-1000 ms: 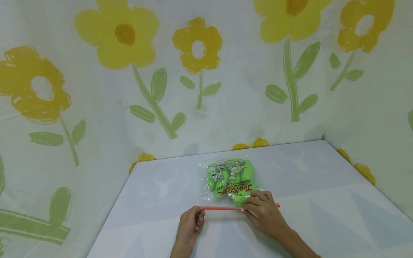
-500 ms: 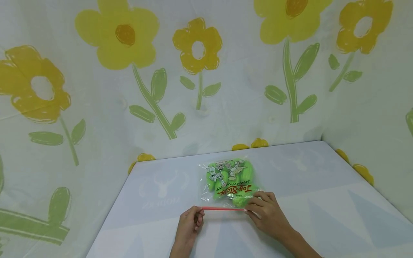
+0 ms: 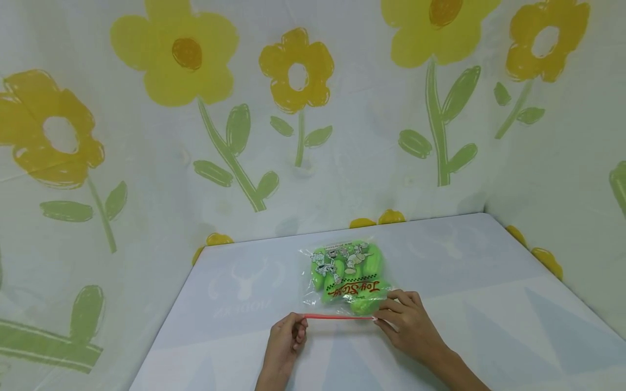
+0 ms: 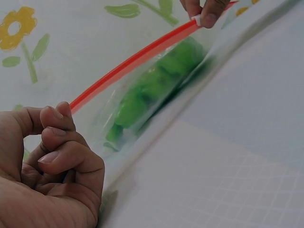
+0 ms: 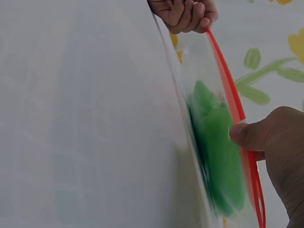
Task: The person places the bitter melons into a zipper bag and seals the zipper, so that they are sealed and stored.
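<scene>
A clear zip bag (image 3: 318,290) with printed cartoon figures and red lettering lies on the table, and bright green lumpy pieces (image 3: 373,260) fill it. Its red zip strip (image 3: 337,317) is raised along the near side. My left hand (image 3: 282,345) pinches the strip's left end between thumb and finger, the other fingers curled in, as the left wrist view shows. At the strip's right part, my right hand (image 3: 413,331) pinches the small white slider (image 4: 196,20). In the right wrist view my thumb partly covers that slider, and the strip runs on past the hand.
The pale table (image 3: 244,326) carries a printed deer-head pattern and bluish triangles. Behind it and at both sides hangs a white cloth (image 3: 342,179) with large yellow flowers. The table's back edge (image 3: 274,237) meets that cloth.
My right hand has slid a little to the right along the red strip with the slider. The strip's right end, visible at first, is now hidden in the head view. My left hand stays put.
</scene>
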A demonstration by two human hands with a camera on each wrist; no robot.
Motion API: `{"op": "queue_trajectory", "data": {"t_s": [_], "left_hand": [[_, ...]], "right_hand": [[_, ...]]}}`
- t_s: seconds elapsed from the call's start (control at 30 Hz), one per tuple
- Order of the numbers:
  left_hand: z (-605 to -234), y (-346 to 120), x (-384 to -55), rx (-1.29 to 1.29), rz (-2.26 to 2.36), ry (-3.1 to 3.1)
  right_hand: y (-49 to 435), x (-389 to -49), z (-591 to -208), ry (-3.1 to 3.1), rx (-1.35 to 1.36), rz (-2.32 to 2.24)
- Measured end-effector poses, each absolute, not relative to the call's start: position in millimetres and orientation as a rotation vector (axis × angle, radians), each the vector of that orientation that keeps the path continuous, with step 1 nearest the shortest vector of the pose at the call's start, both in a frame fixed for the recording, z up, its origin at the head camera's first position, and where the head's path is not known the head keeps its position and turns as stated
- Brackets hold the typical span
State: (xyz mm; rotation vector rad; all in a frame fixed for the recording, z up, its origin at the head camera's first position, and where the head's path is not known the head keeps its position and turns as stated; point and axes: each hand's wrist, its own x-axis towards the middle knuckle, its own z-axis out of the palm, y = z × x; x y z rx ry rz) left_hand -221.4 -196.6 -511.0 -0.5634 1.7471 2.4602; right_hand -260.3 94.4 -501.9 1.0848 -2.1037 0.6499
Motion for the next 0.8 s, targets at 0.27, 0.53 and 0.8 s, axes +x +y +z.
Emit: {"op": "queue_trajectory", "data": {"t_s": [0.27,0.53,0.8], "left_hand": [[-511.2,-197.0,-222.1,-0.590,2.447,1.751],[-512.9,-197.7,-222.7,-0.592,2.450,1.745],[-514.2,-198.9,-223.3,-0.597,2.447,1.738]], "right_hand": [[99.1,-259.9,-501.1,-2.109,1.086,0.642],[105.5,-259.7,-501.5,-2.114,1.079,0.633],[110.4,-258.3,-502.7,-2.113,1.073,0.640]]}}
